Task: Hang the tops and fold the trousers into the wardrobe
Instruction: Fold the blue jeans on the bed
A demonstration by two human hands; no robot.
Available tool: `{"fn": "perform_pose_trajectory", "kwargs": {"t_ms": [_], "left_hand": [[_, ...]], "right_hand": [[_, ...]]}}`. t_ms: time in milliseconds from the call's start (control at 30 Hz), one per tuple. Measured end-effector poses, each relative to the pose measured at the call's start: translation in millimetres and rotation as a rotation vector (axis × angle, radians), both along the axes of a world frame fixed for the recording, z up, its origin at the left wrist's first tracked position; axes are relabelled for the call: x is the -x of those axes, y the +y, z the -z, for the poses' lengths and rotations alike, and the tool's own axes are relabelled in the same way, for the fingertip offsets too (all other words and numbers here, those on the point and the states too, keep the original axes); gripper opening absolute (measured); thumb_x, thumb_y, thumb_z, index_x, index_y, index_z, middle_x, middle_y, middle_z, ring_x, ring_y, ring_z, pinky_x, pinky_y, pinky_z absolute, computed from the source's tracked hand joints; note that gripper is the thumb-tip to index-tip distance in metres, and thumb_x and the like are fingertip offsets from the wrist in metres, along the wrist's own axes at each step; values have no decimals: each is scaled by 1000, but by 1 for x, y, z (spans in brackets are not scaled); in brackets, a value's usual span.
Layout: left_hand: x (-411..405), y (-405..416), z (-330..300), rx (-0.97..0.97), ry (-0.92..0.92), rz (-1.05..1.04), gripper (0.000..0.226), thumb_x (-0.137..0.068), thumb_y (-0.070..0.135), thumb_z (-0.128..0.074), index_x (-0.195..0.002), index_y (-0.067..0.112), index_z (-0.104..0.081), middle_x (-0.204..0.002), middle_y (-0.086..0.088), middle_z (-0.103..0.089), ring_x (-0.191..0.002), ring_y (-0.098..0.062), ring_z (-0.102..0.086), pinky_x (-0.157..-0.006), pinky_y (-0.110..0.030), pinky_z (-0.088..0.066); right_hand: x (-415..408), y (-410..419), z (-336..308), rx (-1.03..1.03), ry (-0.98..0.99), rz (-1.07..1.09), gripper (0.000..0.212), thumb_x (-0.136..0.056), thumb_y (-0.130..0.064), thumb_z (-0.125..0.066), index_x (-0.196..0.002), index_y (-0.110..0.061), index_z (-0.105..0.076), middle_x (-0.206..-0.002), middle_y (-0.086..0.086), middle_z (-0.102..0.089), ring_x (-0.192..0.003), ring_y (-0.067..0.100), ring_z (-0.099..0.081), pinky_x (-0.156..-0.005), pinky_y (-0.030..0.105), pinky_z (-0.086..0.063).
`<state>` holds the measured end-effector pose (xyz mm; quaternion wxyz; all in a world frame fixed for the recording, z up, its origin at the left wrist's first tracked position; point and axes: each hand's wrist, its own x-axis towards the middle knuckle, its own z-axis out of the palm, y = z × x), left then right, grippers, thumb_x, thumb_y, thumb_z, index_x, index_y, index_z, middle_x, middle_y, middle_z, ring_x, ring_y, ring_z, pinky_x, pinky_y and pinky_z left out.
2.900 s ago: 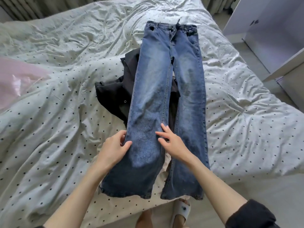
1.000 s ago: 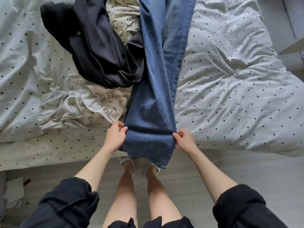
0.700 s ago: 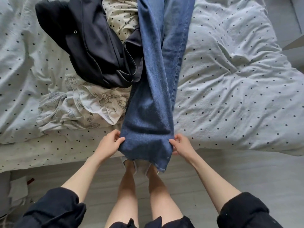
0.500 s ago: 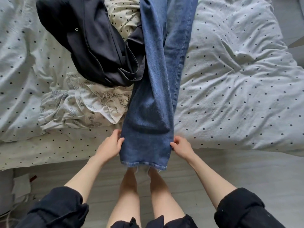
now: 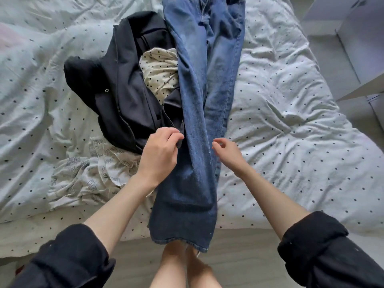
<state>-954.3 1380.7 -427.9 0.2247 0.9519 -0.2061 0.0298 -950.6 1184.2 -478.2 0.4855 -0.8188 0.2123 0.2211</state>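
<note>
The blue jeans (image 5: 199, 113) lie folded lengthwise, one leg on the other, down the middle of the bed, with the hems hanging over the near edge. My left hand (image 5: 160, 150) grips the left edge of the legs about halfway up, its fingers curled over the denim. At the right edge my right hand (image 5: 227, 151) has its fingers loosely curled and holds nothing that I can see. A black jacket (image 5: 122, 96), a cream dotted top (image 5: 159, 73) and a white printed garment (image 5: 87, 175) lie crumpled left of the jeans.
The dotted duvet (image 5: 291, 129) covers the bed. White wardrobe panels (image 5: 353, 44) stand at the upper right. My bare legs (image 5: 182, 267) stand on the grey floor against the bed's near edge, under the hanging hems.
Both hands have let go of the hems and moved up to the middle of the legs. The view has lifted, so the jeans' waist is in sight.
</note>
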Motion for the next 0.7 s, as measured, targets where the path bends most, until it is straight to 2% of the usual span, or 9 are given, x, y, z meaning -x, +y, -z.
{"fn": "perform_pose_trajectory", "kwargs": {"t_ms": [67,167,333,400,500,600,700], "left_hand": [[-38,-4,-6,-33,-39,23,26,-80,-4,-52,-101,-2,-67,-105,-15,-65,-103,-34,-61,-80,-43,-49],[-88,-6,-3,-41,34,0,32,-85,-4,-51,-115,-3,-62,-121,-16,-60,-118,-32,-54,-95,-44,-44],[-150,1,20,-176,134,21,44,-94,8,-45,-137,1,-44,-145,-12,-42,-139,-25,-32,-114,-35,-24],[-162,4,28,-219,157,12,45,-95,11,-43,-140,8,-42,-148,-4,-39,-141,-19,-27,-110,-34,-24],[-170,5,35,-247,165,-22,46,-93,11,-44,-139,18,-44,-146,3,-42,-137,-14,-31,-100,-34,-23],[-178,-1,40,-362,207,-20,49,-93,16,-43,-141,24,-40,-148,7,-38,-135,-17,-29,-96,-38,-23],[-180,-12,40,-386,216,-68,46,-94,28,-45,-140,26,-41,-146,7,-40,-133,-21,-30,-93,-41,-24]], "right_hand": [[-35,4,-7,8,-35,-9,35,-96,-26,-46,-126,-11,-56,-119,10,-63,-109,23,-57,-96,41,-46],[-78,12,-13,-6,-97,43,33,-96,-25,-47,-124,-12,-57,-116,11,-64,-108,24,-58,-99,41,-43],[-143,30,-14,21,-146,94,34,-92,-34,-56,-115,-10,-61,-110,5,-65,-105,21,-58,-87,29,-43],[-159,35,-13,89,-166,93,32,-89,-38,-59,-104,-10,-59,-104,3,-64,-101,22,-57,-82,30,-41],[-168,39,-12,151,-233,78,28,-86,-40,-63,-95,-16,-52,-96,1,-61,-93,22,-57,-77,33,-41],[-167,33,-10,160,-242,-41,21,-84,-35,-66,-90,-21,-51,-90,-1,-60,-87,21,-56,-76,33,-41],[-165,15,-7,100,-194,-78,13,-86,-27,-65,-79,-21,-55,-78,-4,-58,-83,19,-57,-72,28,-39]]}}
